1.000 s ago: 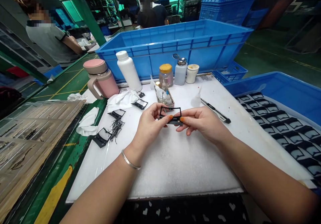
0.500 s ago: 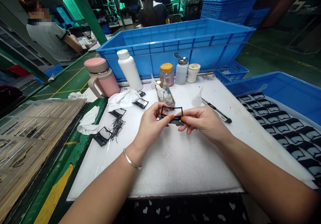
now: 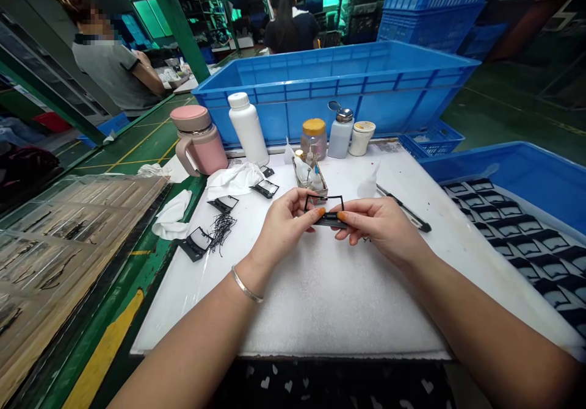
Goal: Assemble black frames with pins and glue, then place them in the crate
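A small black plastic frame with an open rectangular window is held up over the white foam-covered table. My left hand pinches its left side, thumb on the lower bar. On the right side, my right hand grips the same bar between thumb and fingers. Some thin dark bit shows under the right fingers, too small to name. Left of my hands lie similar black frames and a pile of thin black strips. Just beyond the hands stands a small box of little bottles.
White cloths, a pink mug, a white bottle and jars stand or lie around the back. A utility knife rests at right. Blue crates border the table; the right one holds rows of frames.
The whole view has shifted, so the scene sits slightly farther right and lower. Both hands keep hold of the black frame, whose pose is nearly the same; a dark bit now shows below the right fingers.
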Action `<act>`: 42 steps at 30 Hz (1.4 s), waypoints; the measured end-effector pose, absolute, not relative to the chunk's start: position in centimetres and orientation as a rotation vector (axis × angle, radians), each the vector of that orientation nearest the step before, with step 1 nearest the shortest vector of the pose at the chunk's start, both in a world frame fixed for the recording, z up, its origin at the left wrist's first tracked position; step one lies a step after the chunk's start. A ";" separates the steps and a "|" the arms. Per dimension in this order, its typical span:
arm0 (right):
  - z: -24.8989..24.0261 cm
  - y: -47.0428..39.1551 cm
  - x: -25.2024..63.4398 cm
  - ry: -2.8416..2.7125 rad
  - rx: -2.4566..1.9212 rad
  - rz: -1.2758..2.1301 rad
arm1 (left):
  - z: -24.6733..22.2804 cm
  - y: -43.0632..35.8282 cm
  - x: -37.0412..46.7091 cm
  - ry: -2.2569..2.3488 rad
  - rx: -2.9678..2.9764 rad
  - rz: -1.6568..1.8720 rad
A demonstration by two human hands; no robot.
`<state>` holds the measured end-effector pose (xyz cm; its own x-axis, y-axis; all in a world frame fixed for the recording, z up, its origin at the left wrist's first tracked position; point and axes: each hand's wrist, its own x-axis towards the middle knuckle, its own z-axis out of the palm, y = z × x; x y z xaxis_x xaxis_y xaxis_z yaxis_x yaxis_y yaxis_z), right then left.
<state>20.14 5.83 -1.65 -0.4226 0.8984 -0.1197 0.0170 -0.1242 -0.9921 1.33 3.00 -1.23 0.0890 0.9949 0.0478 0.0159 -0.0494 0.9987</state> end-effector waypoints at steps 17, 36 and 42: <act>-1.8 5.8 20.2 -1.521 -1.102 1.583 | -2.2 3.3 1.5 1.187 1.376 1.198; -1.0 5.4 20.2 -1.368 -1.259 1.488 | 1.3 -2.5 -14.5 1.978 2.145 0.503; 2.2 4.1 17.5 -1.487 -1.077 1.578 | -0.6 -4.3 -15.2 1.829 2.240 0.353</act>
